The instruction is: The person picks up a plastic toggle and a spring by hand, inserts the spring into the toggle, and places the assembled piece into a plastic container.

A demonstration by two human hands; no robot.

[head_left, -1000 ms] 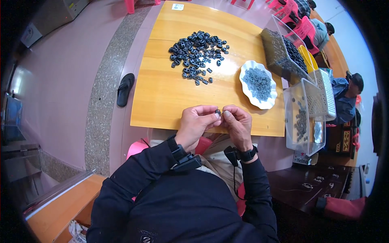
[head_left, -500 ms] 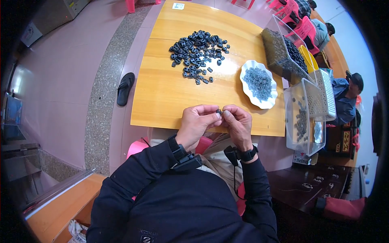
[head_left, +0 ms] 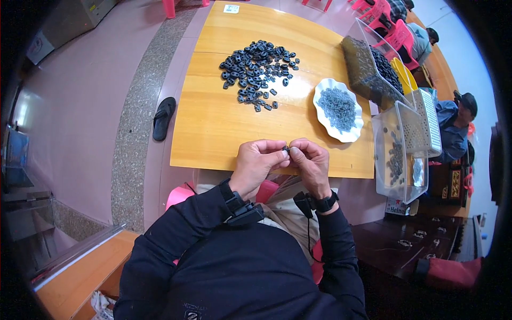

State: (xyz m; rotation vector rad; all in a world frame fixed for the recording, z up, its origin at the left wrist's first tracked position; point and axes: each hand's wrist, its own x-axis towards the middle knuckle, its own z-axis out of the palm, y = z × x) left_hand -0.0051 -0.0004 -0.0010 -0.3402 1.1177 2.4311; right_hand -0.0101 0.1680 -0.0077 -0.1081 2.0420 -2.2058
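Barely moved since 0.5 s ago: left hand [head_left: 253, 164] and right hand [head_left: 313, 166], pinched closed, tip to tip, on 1 small dark part [head_left: 286, 149].
Could slip out, being tiny and held by very little, and drop to table [head_left: 213, 138] or lap [head_left: 285, 205]. Beyond and left of the grip, heaped black pieces [head_left: 256, 64]; beyond and right, white scalloped dish [head_left: 344, 137] full of grey bits [head_left: 337, 108]; farther right, clear bin [head_left: 358, 66] of dark parts [head_left: 386, 69]; directly right, 2nd clear bin [head_left: 388, 186], thinly strewn with dark bits [head_left: 396, 160].

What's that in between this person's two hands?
In the head view, a small dark piece shows there, held between the left hand and the right hand; its exact shape is too small to tell.
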